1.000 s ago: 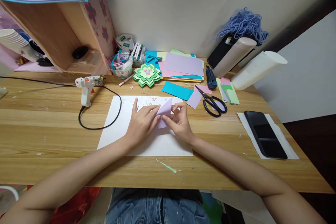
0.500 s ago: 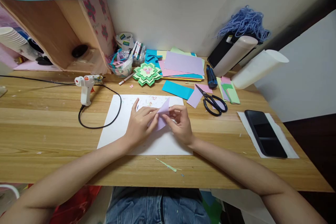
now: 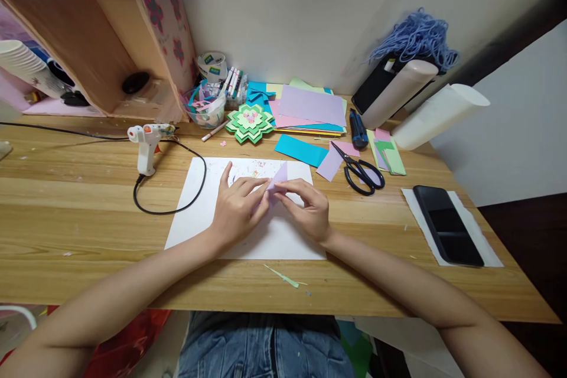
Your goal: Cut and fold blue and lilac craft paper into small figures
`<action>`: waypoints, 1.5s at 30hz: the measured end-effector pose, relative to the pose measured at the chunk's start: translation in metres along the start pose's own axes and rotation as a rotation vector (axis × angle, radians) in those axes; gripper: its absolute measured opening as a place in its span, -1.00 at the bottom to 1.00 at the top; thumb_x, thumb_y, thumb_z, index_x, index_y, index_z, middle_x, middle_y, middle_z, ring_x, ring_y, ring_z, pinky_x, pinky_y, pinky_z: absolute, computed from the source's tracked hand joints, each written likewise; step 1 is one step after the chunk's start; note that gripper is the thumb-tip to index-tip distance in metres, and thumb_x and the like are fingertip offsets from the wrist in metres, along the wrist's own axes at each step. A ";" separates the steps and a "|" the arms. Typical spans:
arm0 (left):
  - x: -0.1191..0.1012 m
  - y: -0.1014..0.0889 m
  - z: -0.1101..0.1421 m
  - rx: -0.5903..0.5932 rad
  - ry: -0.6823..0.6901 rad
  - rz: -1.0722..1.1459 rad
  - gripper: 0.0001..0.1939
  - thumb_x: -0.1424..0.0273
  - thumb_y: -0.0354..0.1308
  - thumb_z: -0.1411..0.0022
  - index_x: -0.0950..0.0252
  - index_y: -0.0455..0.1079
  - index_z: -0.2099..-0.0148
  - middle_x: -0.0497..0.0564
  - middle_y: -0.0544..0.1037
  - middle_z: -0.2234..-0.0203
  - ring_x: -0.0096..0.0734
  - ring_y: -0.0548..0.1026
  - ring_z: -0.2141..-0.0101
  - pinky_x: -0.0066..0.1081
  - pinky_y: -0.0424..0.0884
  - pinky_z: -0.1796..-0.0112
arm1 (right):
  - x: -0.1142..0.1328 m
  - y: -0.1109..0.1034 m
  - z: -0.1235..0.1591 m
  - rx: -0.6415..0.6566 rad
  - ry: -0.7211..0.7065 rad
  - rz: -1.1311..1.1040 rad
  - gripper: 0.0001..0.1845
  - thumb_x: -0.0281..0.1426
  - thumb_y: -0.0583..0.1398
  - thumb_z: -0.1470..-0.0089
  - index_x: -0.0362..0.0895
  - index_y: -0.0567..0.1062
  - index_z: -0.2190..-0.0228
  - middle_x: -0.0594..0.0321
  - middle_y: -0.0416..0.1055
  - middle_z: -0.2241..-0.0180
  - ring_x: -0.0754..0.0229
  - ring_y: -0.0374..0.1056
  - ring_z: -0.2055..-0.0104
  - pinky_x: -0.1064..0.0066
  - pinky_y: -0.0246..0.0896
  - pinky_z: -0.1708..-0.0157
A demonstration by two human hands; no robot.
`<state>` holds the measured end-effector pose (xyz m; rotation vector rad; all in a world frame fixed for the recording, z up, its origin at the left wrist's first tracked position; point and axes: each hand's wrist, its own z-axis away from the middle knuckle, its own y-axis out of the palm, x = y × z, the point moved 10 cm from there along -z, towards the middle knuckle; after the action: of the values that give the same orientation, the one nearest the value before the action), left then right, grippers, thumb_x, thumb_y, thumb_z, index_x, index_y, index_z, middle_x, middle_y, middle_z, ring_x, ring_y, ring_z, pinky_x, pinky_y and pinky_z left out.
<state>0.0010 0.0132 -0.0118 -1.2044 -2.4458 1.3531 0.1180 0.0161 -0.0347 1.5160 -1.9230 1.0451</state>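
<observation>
A small piece of lilac paper (image 3: 279, 176), folded to a point at its top, is held between both hands above a white sheet (image 3: 195, 218). My left hand (image 3: 239, 207) pinches its left side between thumb and fingers, with one finger sticking up. On the other side my right hand (image 3: 308, 207) grips the paper with thumb and forefinger. The fingers hide the lower part of the folds. Behind the hands lie a blue paper strip (image 3: 301, 150), a lilac strip (image 3: 329, 164) and black-handled scissors (image 3: 361, 171).
A white glue gun (image 3: 148, 144) with its looping cord stands at left. At the back are a green layered paper flower (image 3: 250, 124), stacked coloured paper (image 3: 312, 107), and a blue cutter (image 3: 358, 130). A black phone (image 3: 447, 224) lies at right. Green scraps (image 3: 286, 277) sit near the front edge.
My right hand has shifted slightly right, its thumb and forefinger now closer to the left fingers. Less of the lilac paper shows below them. The view has tilted a little.
</observation>
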 end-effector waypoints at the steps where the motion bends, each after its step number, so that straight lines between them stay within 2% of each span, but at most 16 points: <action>1: 0.000 0.000 0.000 0.000 0.001 -0.005 -0.80 0.48 0.04 -0.19 0.22 0.42 0.15 -0.02 0.58 0.26 -0.35 0.52 0.27 0.12 -0.07 -0.14 | -0.001 -0.001 -0.001 -0.002 0.009 -0.015 -0.72 -0.54 0.23 0.00 -0.03 0.51 0.22 0.23 0.50 0.32 0.21 0.40 0.29 0.32 0.34 0.28; 13: -0.003 0.000 0.000 -0.013 0.025 -0.016 -0.81 0.48 0.04 -0.19 0.20 0.42 0.17 -0.04 0.58 0.23 -0.37 0.52 0.27 0.13 -0.09 -0.14 | 0.005 -0.010 0.002 -0.083 -0.057 0.094 -0.78 -0.52 0.25 0.04 -0.02 0.55 0.30 0.25 0.44 0.41 0.22 0.36 0.36 0.35 0.31 0.36; 20: -0.011 -0.003 0.001 -0.039 0.072 -0.043 -0.74 0.50 0.06 -0.16 0.19 0.37 0.09 -0.03 0.56 0.17 -0.37 0.52 0.28 0.13 -0.06 -0.13 | 0.008 -0.010 0.002 -0.090 -0.049 0.118 -0.88 -0.48 0.25 0.04 -0.05 0.50 0.38 0.27 0.37 0.43 0.21 0.32 0.35 0.33 0.28 0.35; 27: -0.014 -0.005 0.002 -0.078 0.098 -0.047 -0.68 0.52 0.08 -0.12 0.19 0.36 0.06 -0.03 0.57 0.20 -0.37 0.52 0.33 0.15 -0.04 -0.13 | 0.013 -0.015 0.004 -0.146 -0.062 0.265 -0.90 -0.41 0.28 0.07 -0.02 0.52 0.40 0.27 0.17 0.41 0.22 0.21 0.34 0.31 0.22 0.34; 32: -0.017 -0.003 0.003 -0.065 0.131 -0.055 -0.71 0.53 0.08 -0.11 0.17 0.37 0.10 -0.04 0.57 0.18 -0.36 0.52 0.32 0.17 -0.05 -0.13 | 0.022 -0.014 0.003 -0.146 -0.156 0.391 -0.86 -0.39 0.29 0.07 0.01 0.55 0.36 0.25 0.17 0.40 0.19 0.21 0.32 0.27 0.18 0.29; 35: -0.018 0.000 0.003 -0.043 0.137 -0.034 -0.76 0.50 0.08 -0.13 0.15 0.39 0.15 -0.04 0.56 0.18 -0.35 0.52 0.31 0.19 -0.07 -0.13 | 0.026 -0.012 0.005 -0.135 -0.216 0.483 -0.89 -0.38 0.28 0.06 0.04 0.55 0.38 0.25 0.22 0.44 0.19 0.21 0.35 0.26 0.11 0.29; 39: -0.019 0.002 0.003 -0.033 0.148 -0.030 -0.74 0.48 0.10 -0.14 0.15 0.37 0.11 -0.04 0.56 0.17 -0.36 0.52 0.30 0.19 -0.08 -0.14 | 0.031 -0.010 0.007 -0.138 -0.294 0.586 -0.97 -0.35 0.28 0.06 0.04 0.54 0.46 0.24 0.27 0.47 0.18 0.19 0.36 0.29 0.07 0.31; 42: -0.022 0.001 0.004 -0.038 0.170 -0.067 -0.75 0.47 0.09 -0.15 0.15 0.36 0.10 -0.04 0.55 0.15 -0.36 0.52 0.30 0.18 -0.07 -0.14 | 0.039 -0.008 0.008 -0.151 -0.389 0.689 -0.96 -0.32 0.29 0.08 0.03 0.51 0.51 0.25 0.27 0.51 0.18 0.17 0.39 0.31 0.06 0.33; 45: -0.022 -0.001 0.003 -0.054 0.174 -0.095 -0.80 0.49 0.08 -0.14 0.17 0.38 0.16 -0.04 0.55 0.14 -0.36 0.52 0.30 0.18 -0.08 -0.14 | 0.047 -0.007 0.009 -0.164 -0.509 0.758 -0.94 -0.32 0.30 0.10 0.02 0.49 0.52 0.27 0.29 0.52 0.20 0.17 0.40 0.31 0.03 0.34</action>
<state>0.0142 -0.0039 -0.0073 -1.1485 -2.3981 1.1153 0.1124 -0.0199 -0.0028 1.0204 -2.9910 0.7698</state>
